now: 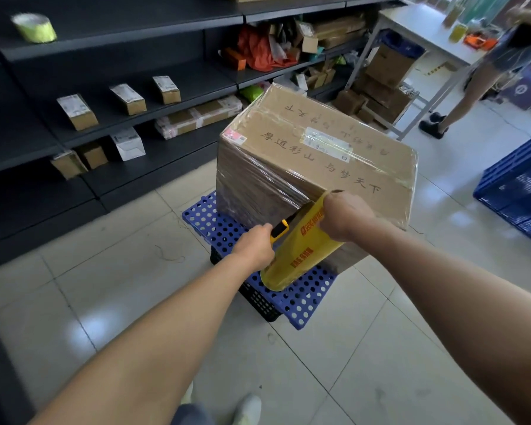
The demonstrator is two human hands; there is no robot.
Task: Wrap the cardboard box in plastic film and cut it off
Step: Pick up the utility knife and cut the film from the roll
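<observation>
On the perforated panel (201, 219), head view: cardboard box (319, 142) standing upright at mid-frame, with printed characters and a white label on its top face.
Perforated panel: blue, laid over a black crate (258, 302) on the pale tiled floor (350, 348).
Plastic film (252, 185): clear, wound round the box's side walls and lapping over the top edges; a stretch runs from the near side to the roll.
Film roll (295, 250): yellow core with red print, tilted, upper end at the box's near top corner, lower end just above the panel.
Right grip (347, 214): fingers curled round the roll's upper end, holding it beside the box corner.
Left grip (253, 246): closed round a knife handle, just beside the roll.
Knife (281, 228): yellow-and-black cutter, pointing up toward the film between roll and box; blade contact cannot be told.
Shelving (120, 41): dark, left and behind the box, carrying small parcels (128, 99); a yellow-green tape roll (35, 27) lies on an upper shelf.
Table (417, 23): white, upper right, with cartons (387, 65) stacked beneath.
Blue crate (521, 185): at the right edge, well apart from the box.
Second person (463, 93): legs and dark shoes, near the table.
Wearer's shoes (249, 406): light, at the bottom edge.
</observation>
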